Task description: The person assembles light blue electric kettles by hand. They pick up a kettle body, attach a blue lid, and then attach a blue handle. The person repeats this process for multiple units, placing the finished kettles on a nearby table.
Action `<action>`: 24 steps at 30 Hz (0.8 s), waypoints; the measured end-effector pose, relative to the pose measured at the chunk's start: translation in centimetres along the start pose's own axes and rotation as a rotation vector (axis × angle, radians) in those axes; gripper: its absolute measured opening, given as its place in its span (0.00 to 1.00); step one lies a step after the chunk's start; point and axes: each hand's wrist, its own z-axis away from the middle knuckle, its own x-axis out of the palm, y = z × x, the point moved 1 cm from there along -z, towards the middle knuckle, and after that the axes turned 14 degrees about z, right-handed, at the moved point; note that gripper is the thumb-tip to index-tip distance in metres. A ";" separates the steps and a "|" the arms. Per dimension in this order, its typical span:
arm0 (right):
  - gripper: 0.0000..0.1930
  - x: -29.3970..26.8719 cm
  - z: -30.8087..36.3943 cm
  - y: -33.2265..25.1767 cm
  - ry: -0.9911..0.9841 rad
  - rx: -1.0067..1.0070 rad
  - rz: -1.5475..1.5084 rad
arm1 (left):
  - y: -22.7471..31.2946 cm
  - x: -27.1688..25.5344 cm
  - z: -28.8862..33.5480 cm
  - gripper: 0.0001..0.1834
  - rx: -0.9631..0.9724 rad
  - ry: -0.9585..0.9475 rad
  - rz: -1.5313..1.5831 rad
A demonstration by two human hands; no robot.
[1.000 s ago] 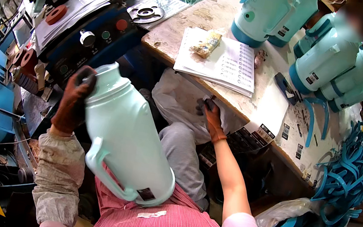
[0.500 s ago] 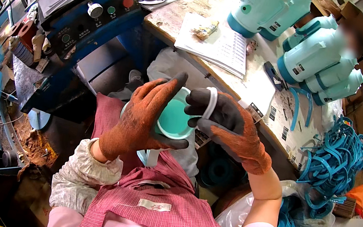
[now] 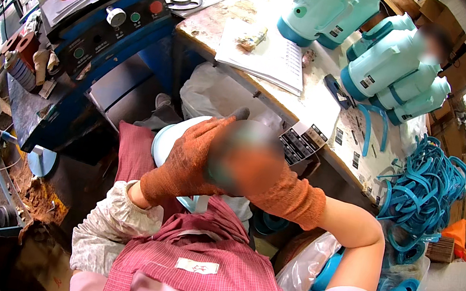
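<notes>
Mint jug body held at its top, over the lap

At the left stands a blue machine with a knob and buttons. Right of it, off the surface's near edge, the jug body sits over the lap, its handle toward the apron. The left hand, gloved, curls round the upper part, gripping it. The right hand meets it at the top; blur covers its fingers, so I cannot tell whether they grip a part.

The step in hand looks like work at the jug's mouth; the next move would call for a steady left grip and even pressure from the right.

On the surface, papers lie near the near edge and finished-looking jugs stand farther right. Blue straps heap by the right end.
</notes>
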 end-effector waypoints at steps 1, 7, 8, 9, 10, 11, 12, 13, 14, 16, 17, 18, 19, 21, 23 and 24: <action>0.14 0.6 0.0 0.1 -0.021 0.005 0.026 | -0.1 0.1 0.1 0.54 0.001 -0.009 -0.033; 0.20 3.1 0.6 0.2 0.040 0.083 -0.089 | 0.1 -1.2 0.1 0.52 -0.042 -0.086 -0.084; 0.22 6.3 1.7 0.5 0.119 0.124 -0.248 | 0.0 -1.4 -0.1 0.52 -0.046 -0.121 -0.086; 0.23 7.3 1.9 0.6 0.140 0.126 -0.355 | -0.2 -1.4 0.1 0.52 -0.057 -0.162 -0.081; 0.24 8.1 2.0 0.7 0.162 0.127 -0.458 | -0.5 -1.5 0.3 0.52 -0.068 -0.202 -0.075; 0.26 8.7 2.1 1.3 0.129 0.090 -0.502 | -0.7 -1.4 0.2 0.52 -0.079 -0.242 -0.070; 0.27 9.0 1.7 1.8 0.094 0.049 -0.550 | -0.3 -1.4 -0.3 0.51 -0.103 -0.230 -0.051; 0.29 9.4 1.4 2.2 0.060 0.008 -0.597 | -0.6 -1.4 -0.2 0.51 -0.098 -0.221 -0.053; 0.29 10.0 1.5 2.2 0.054 0.009 -0.601 | -1.0 -1.2 0.0 0.51 -0.093 -0.212 -0.054; 0.29 11.5 2.5 2.1 0.067 0.061 -0.557 | -1.3 -0.9 -0.2 0.51 -0.078 -0.192 -0.040; 0.28 12.1 2.9 2.0 0.087 0.110 -0.513 | -1.3 -0.8 -0.5 0.51 -0.073 -0.183 -0.028; 0.26 10.5 2.3 2.0 0.092 0.097 -0.408 | -1.4 -1.1 -0.6 0.51 -0.074 -0.165 -0.029; 0.25 7.1 1.6 1.9 0.095 0.086 -0.300 | -1.5 -1.3 -0.4 0.51 -0.084 -0.180 -0.038; 0.22 5.2 1.6 2.1 0.125 0.117 -0.178 | -1.9 -0.9 -0.7 0.51 -0.083 -0.229 -0.039; 0.19 5.8 2.0 2.1 0.101 0.150 -0.241 | -2.3 -0.9 -1.2 0.51 -0.067 -0.323 -0.020; 0.18 5.8 2.1 2.2 0.050 0.161 -0.313 | -2.3 -0.9 -1.4 0.52 -0.040 -0.353 -0.027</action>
